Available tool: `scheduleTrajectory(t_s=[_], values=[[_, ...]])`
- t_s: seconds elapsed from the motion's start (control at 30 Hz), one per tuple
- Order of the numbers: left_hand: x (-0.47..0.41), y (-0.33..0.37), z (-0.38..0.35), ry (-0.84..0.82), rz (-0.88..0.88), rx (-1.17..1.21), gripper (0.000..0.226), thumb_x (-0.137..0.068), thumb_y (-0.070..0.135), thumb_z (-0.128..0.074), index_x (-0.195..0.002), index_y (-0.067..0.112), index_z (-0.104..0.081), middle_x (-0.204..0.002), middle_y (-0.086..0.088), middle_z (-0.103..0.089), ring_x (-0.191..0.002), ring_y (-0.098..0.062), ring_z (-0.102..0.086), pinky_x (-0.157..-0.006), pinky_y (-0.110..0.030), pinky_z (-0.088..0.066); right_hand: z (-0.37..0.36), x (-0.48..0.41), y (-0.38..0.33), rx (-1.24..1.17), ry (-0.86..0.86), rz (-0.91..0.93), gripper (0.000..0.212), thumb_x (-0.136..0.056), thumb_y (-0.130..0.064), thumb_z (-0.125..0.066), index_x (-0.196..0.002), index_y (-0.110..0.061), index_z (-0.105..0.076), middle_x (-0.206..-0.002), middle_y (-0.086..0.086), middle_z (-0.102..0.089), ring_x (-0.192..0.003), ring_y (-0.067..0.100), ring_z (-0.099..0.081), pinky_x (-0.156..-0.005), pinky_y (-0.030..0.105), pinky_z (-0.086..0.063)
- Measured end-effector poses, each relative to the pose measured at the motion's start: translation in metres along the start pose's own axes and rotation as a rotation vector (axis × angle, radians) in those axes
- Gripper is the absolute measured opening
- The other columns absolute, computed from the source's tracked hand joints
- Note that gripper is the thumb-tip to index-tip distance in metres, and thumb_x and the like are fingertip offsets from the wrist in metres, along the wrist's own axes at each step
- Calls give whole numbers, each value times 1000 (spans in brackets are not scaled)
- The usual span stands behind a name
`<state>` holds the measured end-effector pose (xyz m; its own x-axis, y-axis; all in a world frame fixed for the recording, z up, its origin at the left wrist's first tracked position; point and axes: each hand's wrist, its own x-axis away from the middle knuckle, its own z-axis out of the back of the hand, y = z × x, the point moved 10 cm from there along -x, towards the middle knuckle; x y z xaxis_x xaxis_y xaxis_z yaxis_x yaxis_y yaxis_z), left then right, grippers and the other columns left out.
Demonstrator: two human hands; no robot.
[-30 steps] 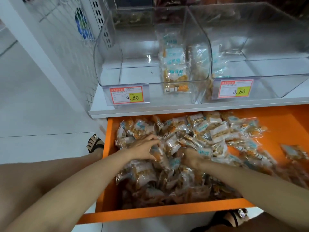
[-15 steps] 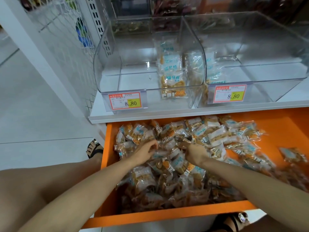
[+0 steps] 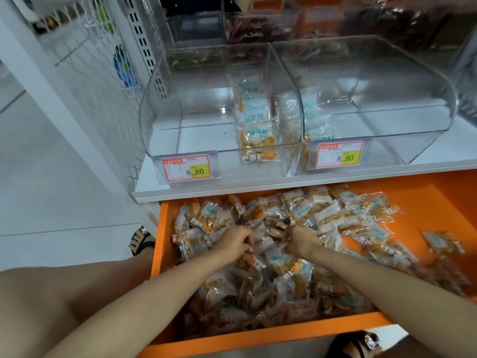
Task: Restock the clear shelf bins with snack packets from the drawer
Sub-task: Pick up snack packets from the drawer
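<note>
A person is reaching into the near drawer (image 3: 438, 202) — the left hand (image 3: 233, 244) and right hand (image 3: 303, 241) are both clutching packets (image 3: 284, 264), fingers curled; bins (image 3: 165, 107) are sitting beyond.

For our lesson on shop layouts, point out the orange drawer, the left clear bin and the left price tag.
orange drawer (image 3: 258, 337): head view, front rim.
left clear bin (image 3: 160, 112): head view, left side wall.
left price tag (image 3: 188, 168): head view, middle of the label.

Left hand (image 3: 233, 244) and right hand (image 3: 300, 241) close together, fingers curled.
</note>
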<state>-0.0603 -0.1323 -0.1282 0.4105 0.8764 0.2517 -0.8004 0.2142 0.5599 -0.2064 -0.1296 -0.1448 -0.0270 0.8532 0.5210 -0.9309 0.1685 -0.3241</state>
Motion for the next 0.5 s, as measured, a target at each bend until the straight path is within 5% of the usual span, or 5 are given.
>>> scheduleTrajectory(t_s=[0.23,0.33,0.5], values=[[28,60,71,104,-123,22,13,-85,15,-66,-97,14,-60,-100,4,-62,-95,-8,-59,-84,-15,-45,78,41,-28,3,175,135,13,-84,-13,-59,-81,-16,-72,-87,2,-71,-82,16,-65,-77,30,-55],[57,97,120,204,-223,98,19,-80,16,-73,-90,20,-58,-84,14,-60,-80,3,-58,-74,-10,-46,125,84,-52,9,262,262,20,-80,-12,-64,-68,-27,-70,-71,-14,-65,-72,5,-60,-65,17,-46],[123,153,232,512,-353,231,36,-71,9,-79,-74,33,-53,-74,14,-60,-71,2,-57,-66,-9,-43,209,156,-66,-153,473,379,20,-78,-9,-68,-63,-22,-67,-56,-19,-60,-59,0,-54,-60,25,-42]])
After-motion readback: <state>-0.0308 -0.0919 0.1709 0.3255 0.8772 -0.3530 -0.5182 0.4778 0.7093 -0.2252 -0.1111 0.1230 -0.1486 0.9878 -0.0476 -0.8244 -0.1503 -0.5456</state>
